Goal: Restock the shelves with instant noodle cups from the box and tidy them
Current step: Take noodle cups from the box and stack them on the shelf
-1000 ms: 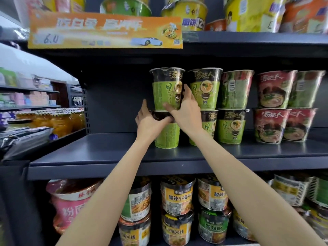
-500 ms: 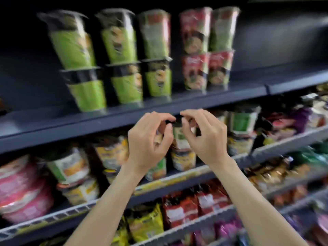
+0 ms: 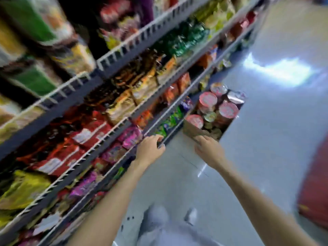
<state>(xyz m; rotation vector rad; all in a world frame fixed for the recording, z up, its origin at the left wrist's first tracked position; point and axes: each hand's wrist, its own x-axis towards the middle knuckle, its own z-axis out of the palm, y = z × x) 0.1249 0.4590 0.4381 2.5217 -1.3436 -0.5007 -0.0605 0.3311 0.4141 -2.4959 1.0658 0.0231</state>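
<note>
Reaching toward box (image 3: 192, 130) beside shelves (image 3: 113, 125), both hands (image 3: 150, 148) (image 3: 207, 148) loosely curled, holding nothing.

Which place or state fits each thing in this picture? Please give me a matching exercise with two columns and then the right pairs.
Things:
1. open brown cardboard box
2. round pink-lidded noodle cups
3. left hand
4. right hand

Places or states:
A. standing inside the box
B. in front of the lowest shelf edge, holding nothing
C. on the pale floor beside the shelves
D. reaching toward the near edge of the box

Pairs: 1-C, 2-A, 3-B, 4-D
</note>
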